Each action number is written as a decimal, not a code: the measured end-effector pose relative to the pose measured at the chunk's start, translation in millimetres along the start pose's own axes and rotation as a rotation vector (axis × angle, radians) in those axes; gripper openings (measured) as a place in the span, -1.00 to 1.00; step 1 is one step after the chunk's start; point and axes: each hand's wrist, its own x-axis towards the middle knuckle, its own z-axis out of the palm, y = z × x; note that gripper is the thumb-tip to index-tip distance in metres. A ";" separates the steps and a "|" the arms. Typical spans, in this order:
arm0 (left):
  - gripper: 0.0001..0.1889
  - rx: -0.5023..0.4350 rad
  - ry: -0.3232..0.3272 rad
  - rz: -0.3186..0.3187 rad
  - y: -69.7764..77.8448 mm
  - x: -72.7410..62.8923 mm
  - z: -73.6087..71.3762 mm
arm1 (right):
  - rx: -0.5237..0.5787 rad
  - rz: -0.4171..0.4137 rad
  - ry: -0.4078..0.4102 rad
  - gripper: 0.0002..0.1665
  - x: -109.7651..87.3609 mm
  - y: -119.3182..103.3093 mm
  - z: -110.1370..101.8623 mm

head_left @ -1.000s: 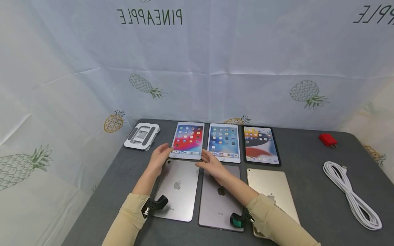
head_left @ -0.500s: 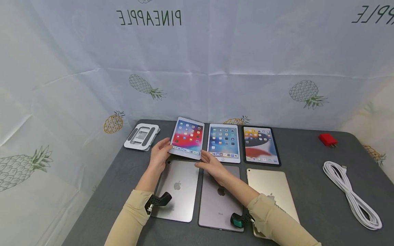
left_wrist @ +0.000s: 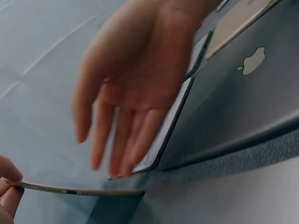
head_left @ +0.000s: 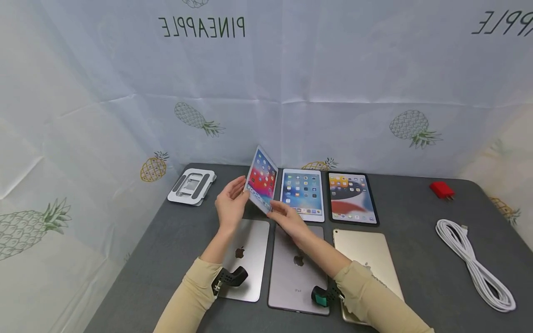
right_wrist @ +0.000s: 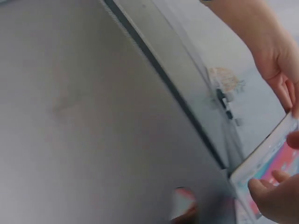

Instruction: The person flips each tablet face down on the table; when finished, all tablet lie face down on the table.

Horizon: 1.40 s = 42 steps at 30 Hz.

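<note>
A small white tablet (head_left: pixel 262 178) with a lit red-and-blue home screen is tilted up off the table, its left edge raised. My left hand (head_left: pixel 232 206) pinches its lower left edge; in the left wrist view that left hand (left_wrist: pixel 8 189) shows thumb and finger on the thin tablet edge (left_wrist: pixel 70 191). Close to the lower right corner is my right hand (head_left: pixel 291 224). The left wrist view shows this right hand (left_wrist: pixel 135 88) with fingers straight and palm showing. Whether its fingertips touch the tablet, I cannot tell.
Right of it lie a white tablet (head_left: pixel 303 192) and a black-framed tablet (head_left: pixel 353 199), screens lit. Nearer are silver (head_left: pixel 251 273), grey (head_left: pixel 291 286) and gold (head_left: pixel 366 249) tablets, face down. A folded stand (head_left: pixel 192 186), red charger (head_left: pixel 442 190) and white cable (head_left: pixel 474 266) flank them.
The tablet lay flat a second ago; my left hand has lifted its left edge and turned it rightward, moving up and right with it. The right hand has barely moved.
</note>
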 end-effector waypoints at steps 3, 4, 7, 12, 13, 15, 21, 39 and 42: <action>-0.64 0.020 -0.032 0.076 8.0 -5.2 9.8 | -0.001 -0.056 0.070 -0.43 3.2 -12.0 -2.0; -0.64 0.017 -0.043 0.093 9.3 -6.2 12.8 | -0.006 -0.078 0.088 -0.45 4.4 -16.7 -3.1; -0.63 -0.017 -0.074 0.119 10.9 -8.1 20.5 | -0.023 -0.141 0.120 -0.47 8.7 -30.4 -7.0; -0.58 -0.079 -0.108 0.120 10.5 -10.1 29.7 | -0.037 -0.176 0.124 -0.44 18.9 -47.0 -13.6; -0.57 -0.085 -0.114 0.119 10.6 -10.7 31.2 | -0.044 -0.176 0.125 -0.42 20.8 -49.7 -14.4; -0.55 -0.095 -0.124 0.115 10.6 -11.6 34.1 | -0.063 -0.175 0.127 -0.38 25.1 -54.1 -15.5; -0.52 -0.097 -0.150 0.111 10.1 -15.5 38.4 | -0.084 -0.141 0.128 -0.27 33.2 -62.5 -17.2; -0.55 0.247 -0.368 -0.049 -58.6 -18.3 30.9 | -0.026 -0.115 0.128 -0.29 35.2 -61.9 -24.2; -0.56 0.240 -0.394 -0.021 -60.5 -19.2 31.5 | 0.003 -0.121 0.147 -0.32 34.4 -62.1 -25.3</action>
